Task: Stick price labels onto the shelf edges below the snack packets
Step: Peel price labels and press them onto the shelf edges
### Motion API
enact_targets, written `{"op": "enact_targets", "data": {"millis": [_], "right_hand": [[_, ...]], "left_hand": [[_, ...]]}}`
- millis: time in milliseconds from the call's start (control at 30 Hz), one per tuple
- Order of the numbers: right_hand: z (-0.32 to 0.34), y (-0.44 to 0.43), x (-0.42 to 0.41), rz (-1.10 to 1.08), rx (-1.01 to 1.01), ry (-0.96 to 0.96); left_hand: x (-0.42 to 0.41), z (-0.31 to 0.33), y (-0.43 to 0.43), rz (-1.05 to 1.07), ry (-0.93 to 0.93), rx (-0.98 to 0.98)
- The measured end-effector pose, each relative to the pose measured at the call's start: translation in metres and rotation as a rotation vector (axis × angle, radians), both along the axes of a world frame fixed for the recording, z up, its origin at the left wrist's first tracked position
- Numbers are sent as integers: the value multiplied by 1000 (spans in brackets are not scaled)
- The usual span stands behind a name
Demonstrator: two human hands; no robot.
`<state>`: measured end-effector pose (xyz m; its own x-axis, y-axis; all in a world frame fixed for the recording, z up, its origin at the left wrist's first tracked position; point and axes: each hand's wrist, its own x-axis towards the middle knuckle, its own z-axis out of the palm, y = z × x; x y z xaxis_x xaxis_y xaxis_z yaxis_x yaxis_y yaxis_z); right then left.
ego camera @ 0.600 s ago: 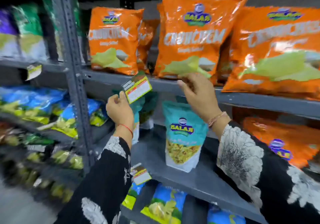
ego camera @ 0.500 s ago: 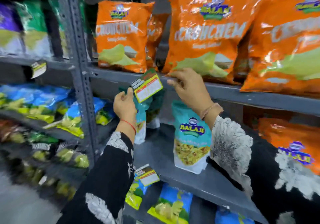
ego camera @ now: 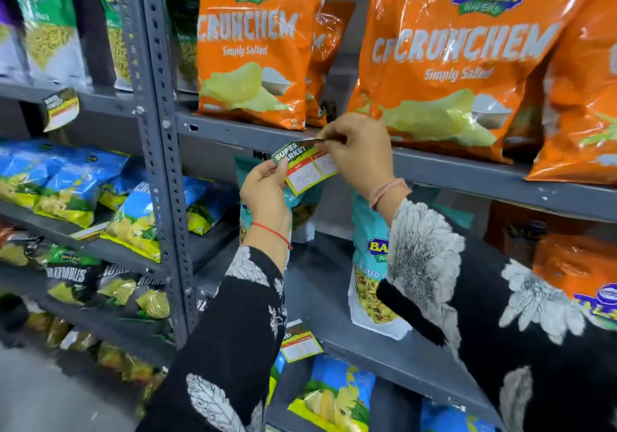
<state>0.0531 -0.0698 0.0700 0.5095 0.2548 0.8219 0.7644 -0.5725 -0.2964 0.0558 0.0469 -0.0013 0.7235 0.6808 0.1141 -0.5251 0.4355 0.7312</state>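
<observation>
Label (ego camera: 305, 168) is pinched by both hands, left hand (ego camera: 265, 194) low, right hand (ego camera: 359, 153) topside; looks ready for pressing onto the shelf edge (ego camera: 233, 134) just behind the fingers.

The orange snack packets (ego camera: 250, 47) were glossy plastic film, crinkled and throwing white glare. The shelf edge (ego camera: 467, 171) and the perforated upright (ego camera: 157, 131) were grey painted metal, matt, with small chips and scuffs. The price label (ego camera: 305, 168) looked like thin printed paper with a slight sheen, its top corner curling. The teal pouch (ego camera: 370, 264) had a duller, satin plastic finish. The sleeves (ego camera: 233, 331) were soft black cloth printed with pale leaves, matt.
</observation>
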Motion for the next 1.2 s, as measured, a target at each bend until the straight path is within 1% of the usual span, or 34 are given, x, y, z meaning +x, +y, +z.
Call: {"op": "enact_targets", "data": {"millis": [67,133,233,300,400,467,567,700,800,967,1067,1133,1200], "right_hand": [[-16,-4,-2,13,50,-114],[-31,-7,-6,24,131,-145],[-39,-6,-11,37,258,-50],[-38,-4,-12,6,301,29],[-34,0,-10,-62,287,83],[-32,1,-7,-103,264,118],[-30,2,-2,-140,237,150],[-31,1,-1,-153,237,127],[-31,2,-1,-156,242,123],[-25,3,-1,-175,261,73],[-21,2,-4,-213,191,70],[-23,-4,-6,-207,171,55],[-32,-16,-12,-183,191,-13]], "left_hand": [[-3,-6,1,63,-23,38],[-9,-9,3,102,-53,100],[-13,0,13,164,-61,248],[-12,12,22,194,-20,380],[-8,25,29,243,80,559],[-5,28,29,272,110,610],[-3,29,28,263,116,603],[0,27,31,251,114,582],[2,27,33,248,109,614],[4,33,38,230,173,678],[5,35,39,203,186,687],[2,30,33,236,158,699],[-5,18,15,369,116,690]]}}
